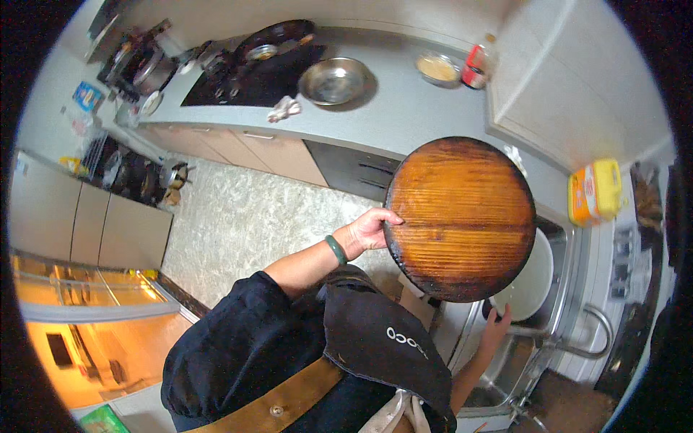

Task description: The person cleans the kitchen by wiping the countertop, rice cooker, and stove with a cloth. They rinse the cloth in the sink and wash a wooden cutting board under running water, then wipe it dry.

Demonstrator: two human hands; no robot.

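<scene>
My left hand (372,230), with a green bangle at the wrist, grips the left edge of a round wooden lid (463,216) with a dark, charred-looking rim. The lid is raised and faces up to the camera. Behind it, partly hidden, a large white bowl (536,281) sits at the sink. My right hand (499,319) has its fingers on the near rim of that bowl. A little liquid seems to lie in the bowl, though this is hard to tell.
The double steel sink (501,373) has a curved faucet (606,338). On the grey counter (395,113) stand a steel pan (334,81), a crumpled cloth (283,109), a bowl of pale food (437,67) and a red-labelled bottle (476,67). A yellow jug (595,192) stands beyond the sink.
</scene>
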